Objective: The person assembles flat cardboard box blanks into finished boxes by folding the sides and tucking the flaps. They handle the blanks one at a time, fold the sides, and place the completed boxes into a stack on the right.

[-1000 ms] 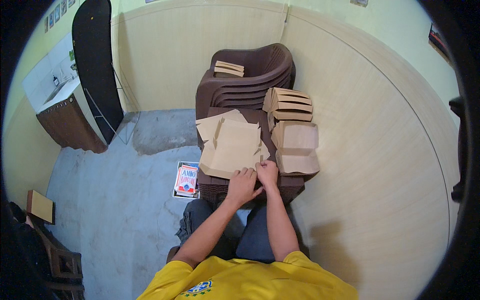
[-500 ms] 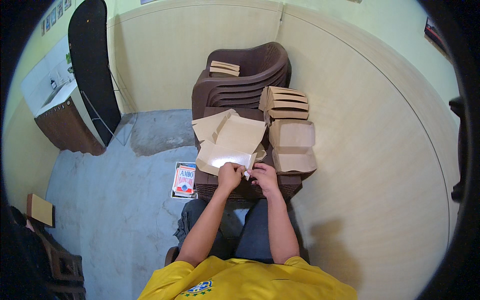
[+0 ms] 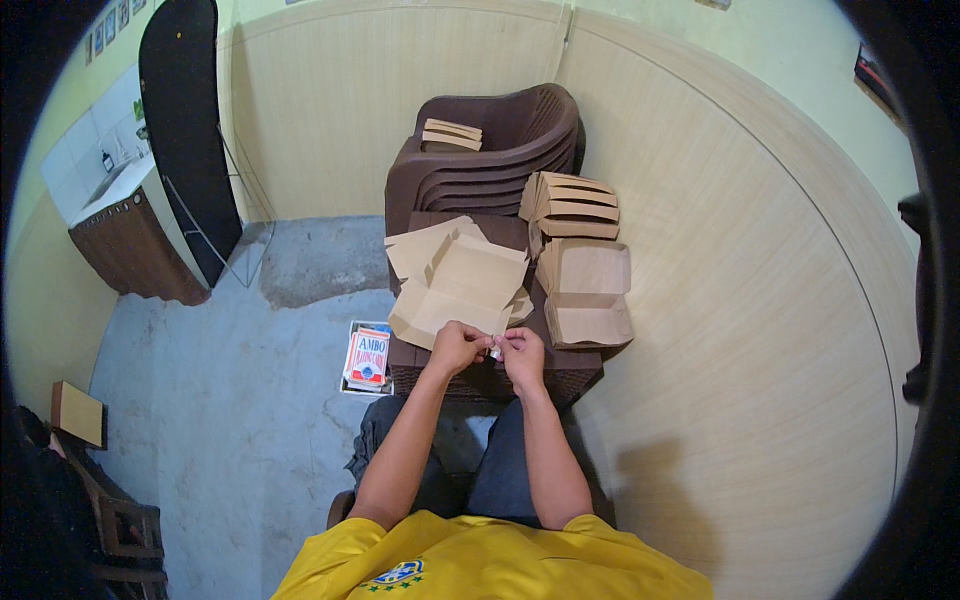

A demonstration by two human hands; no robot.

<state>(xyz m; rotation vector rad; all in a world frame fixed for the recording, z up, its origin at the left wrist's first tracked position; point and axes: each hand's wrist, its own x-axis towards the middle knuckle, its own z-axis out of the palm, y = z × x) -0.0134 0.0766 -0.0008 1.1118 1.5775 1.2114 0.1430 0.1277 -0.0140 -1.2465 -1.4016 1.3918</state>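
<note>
On the brown woven-pattern table (image 3: 415, 372), a partly folded brown cardboard food box (image 3: 450, 307) lies opened out with its lid side tilted up behind. My left hand (image 3: 460, 348) is closed in a pinch on the box's near right corner. Close beside it, my right hand (image 3: 521, 358) pinches at the same corner, fingertips almost touching the left ones. A small pale bit shows between the fingers; whether it is a box tab or something separate, I cannot tell. Under and behind this box lie other flat cardboard pieces (image 3: 405, 255).
To the right stand open folded boxes (image 3: 590, 270), with a stack of nested boxes (image 3: 575, 205) behind them. Stacked brown plastic chairs (image 3: 480, 170) rise at the back, several more boxes (image 3: 452, 133) on their seat. A container with a card packet (image 3: 368, 357) sits left of the table.
My right hand has turned and drawn in closer to the left, its fingers now more tightly bunched. The bright glare on the box panel is gone as the panel tilts differently.
</note>
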